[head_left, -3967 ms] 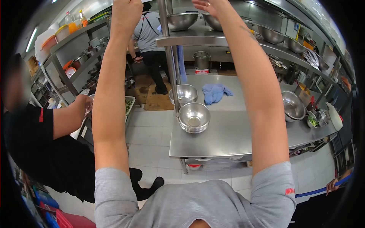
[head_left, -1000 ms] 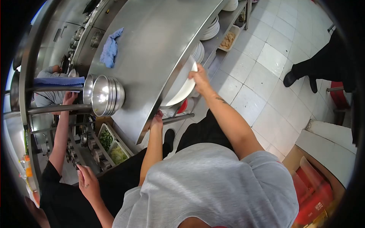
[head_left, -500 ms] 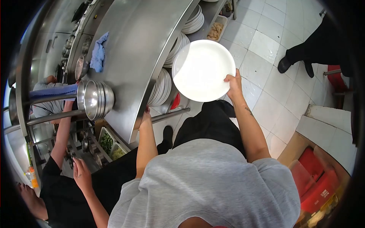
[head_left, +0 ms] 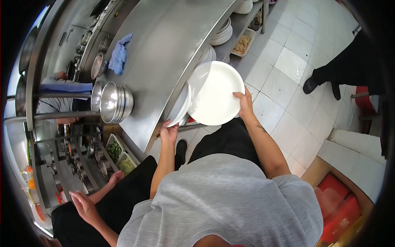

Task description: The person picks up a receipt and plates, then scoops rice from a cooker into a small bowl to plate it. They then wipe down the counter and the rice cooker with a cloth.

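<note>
Half a second ago the white plate [head_left: 216, 92] was held up clear of the steel table [head_left: 164, 45]; now it has dropped against that table's front edge, with the right hand [head_left: 245, 105] pinching its rim on the floor side. The left hand [head_left: 168, 132], which then rested on the edge, now closes its fingers around a second plate [head_left: 181, 111] coming out from underneath. The stacked steel bowls [head_left: 115, 103] keep their spot at the table's left end.
</note>
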Tool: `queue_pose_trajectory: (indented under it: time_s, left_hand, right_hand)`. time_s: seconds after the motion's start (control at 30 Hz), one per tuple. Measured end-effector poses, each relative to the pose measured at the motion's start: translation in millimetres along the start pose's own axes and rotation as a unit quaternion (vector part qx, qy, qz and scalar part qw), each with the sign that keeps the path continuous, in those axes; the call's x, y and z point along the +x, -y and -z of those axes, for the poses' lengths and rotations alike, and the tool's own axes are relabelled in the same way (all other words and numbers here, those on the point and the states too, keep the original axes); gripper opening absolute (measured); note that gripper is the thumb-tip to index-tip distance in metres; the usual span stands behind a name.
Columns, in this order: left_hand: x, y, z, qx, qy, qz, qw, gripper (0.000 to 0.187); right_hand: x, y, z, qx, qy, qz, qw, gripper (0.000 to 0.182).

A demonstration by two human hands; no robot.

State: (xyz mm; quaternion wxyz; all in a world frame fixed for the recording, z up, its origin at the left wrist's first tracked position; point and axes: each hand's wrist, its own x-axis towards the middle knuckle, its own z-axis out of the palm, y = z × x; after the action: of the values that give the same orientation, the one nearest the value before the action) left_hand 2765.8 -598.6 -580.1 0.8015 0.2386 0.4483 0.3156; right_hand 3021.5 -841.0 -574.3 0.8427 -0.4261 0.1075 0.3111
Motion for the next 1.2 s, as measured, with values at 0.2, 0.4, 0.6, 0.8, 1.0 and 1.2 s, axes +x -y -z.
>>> queue_pose_trajectory:
  time_s: [0.2, 0.4, 0.6, 0.8, 1.0, 1.2]
  left_hand:
    - [-68.5, 20.4, -44.7, 0.140, 0.076, 0.034, 0.987, 0.023]
    - [-80.8, 39.1, -64.5, 0.240, 0.127, 0.039, 0.962, 0.034]
    - [-88.2, 27.6, -85.4, 0.393, 0.212, 0.123, 0.886, 0.042]
    - [-36.7, 8.7, -43.4, 0.359, -0.013, 0.001, 0.933, 0.042]
    - [68.8, -12.8, -0.3, 0.127, -0.220, -0.072, 0.965, 0.025]
    - [63.0, -15.3, -12.5, -0.007, -0.176, -0.084, 0.981, 0.022]
  right_hand:
    - [-6.2, -1.3, -10.8, 0.010, 0.016, -0.035, 0.999, 0.039]
    - [-3.7, -9.1, 2.4, -0.040, 0.005, -0.052, 0.998, 0.033]
    - [-4.1, -12.6, 43.6, 0.051, -0.019, -0.085, 0.995, 0.032]
    - [-25.1, -5.2, 74.2, 0.089, -0.014, -0.089, 0.992, 0.032]
    - [-35.7, 22.4, 76.7, 0.060, -0.032, -0.112, 0.991, 0.036]
    - [-33.9, 38.6, 95.8, 0.064, -0.011, -0.103, 0.993, 0.037]
